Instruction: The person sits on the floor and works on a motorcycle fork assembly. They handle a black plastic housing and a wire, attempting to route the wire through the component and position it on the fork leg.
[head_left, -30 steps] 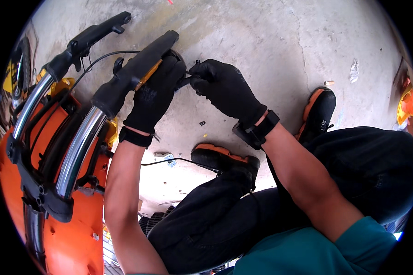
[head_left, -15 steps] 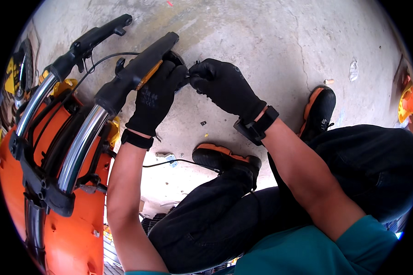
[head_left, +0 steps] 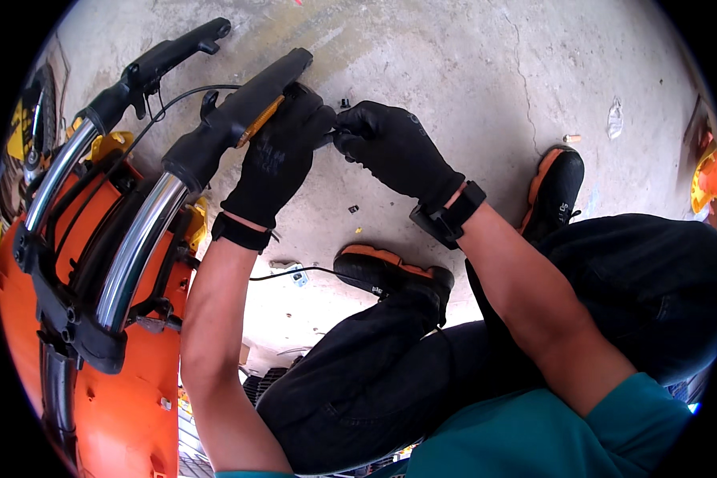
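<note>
My left hand point(head_left: 283, 159), in a black glove, is closed on a dark part at the lower end of the near front fork point(head_left: 267, 84), just below its amber reflector point(head_left: 259, 119). What exactly it grips is mostly hidden by the fingers. My right hand point(head_left: 382, 151), also gloved, is pinched by the left fingertips on a small dark piece I cannot make out. The fork's chrome tube point(head_left: 135, 247) runs down to a black clamp. A black cable point(head_left: 191, 92) loops behind the near fork leg.
An orange body panel point(head_left: 127, 398) fills the lower left, beneath the second fork leg point(head_left: 64, 167). My shoes and bent legs are at lower right. Small scraps, a light blue piece point(head_left: 299, 279) and a clear wrapper point(head_left: 614, 117) lie on the concrete floor point(head_left: 462, 64). Orange-yellow items point(head_left: 705, 179) stand far right.
Both hands have shifted slightly right, still close together with fingers curled. The near fork end sits a little higher in the picture than half a second ago.
</note>
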Action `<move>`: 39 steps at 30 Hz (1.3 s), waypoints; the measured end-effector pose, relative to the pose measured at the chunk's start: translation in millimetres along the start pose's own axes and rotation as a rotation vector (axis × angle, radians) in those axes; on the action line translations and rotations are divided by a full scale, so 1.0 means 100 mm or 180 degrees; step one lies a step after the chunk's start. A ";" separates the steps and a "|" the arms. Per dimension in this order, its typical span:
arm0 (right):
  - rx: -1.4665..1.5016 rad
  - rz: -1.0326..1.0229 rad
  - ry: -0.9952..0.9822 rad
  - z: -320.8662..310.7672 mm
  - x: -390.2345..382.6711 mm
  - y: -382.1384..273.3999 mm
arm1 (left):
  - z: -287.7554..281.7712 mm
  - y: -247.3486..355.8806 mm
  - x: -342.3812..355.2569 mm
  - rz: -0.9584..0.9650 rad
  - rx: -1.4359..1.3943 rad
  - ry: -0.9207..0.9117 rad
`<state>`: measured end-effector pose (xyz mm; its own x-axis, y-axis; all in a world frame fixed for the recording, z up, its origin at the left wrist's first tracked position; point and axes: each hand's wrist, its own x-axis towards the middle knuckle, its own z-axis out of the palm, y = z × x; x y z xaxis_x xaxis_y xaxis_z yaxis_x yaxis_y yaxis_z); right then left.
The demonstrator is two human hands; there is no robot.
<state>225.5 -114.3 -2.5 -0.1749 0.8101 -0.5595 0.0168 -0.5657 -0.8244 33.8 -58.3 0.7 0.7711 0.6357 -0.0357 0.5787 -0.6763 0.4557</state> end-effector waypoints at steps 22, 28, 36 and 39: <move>0.2315 0.0552 0.0365 0.17 0.02 0.18 | 0.12 -0.06 -0.08 -0.0043 -0.0060 0.0304; 0.1908 0.0606 0.0662 0.30 0.02 0.22 | 0.14 -0.07 -0.10 -0.0026 -0.0082 0.0247; 0.1103 0.0813 0.0144 0.19 0.08 0.16 | 0.20 -0.07 -0.08 -0.0094 -0.0081 0.0374; 0.1574 0.0680 -0.0132 0.15 0.11 0.28 | 0.17 -0.03 -0.06 -0.0134 0.0031 0.0380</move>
<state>209.0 -123.1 -30.3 -0.2573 0.6680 -0.6983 -0.4075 -0.7302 -0.5484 31.9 -65.9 -15.6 0.7094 0.7029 0.0517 0.6128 -0.6514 0.4474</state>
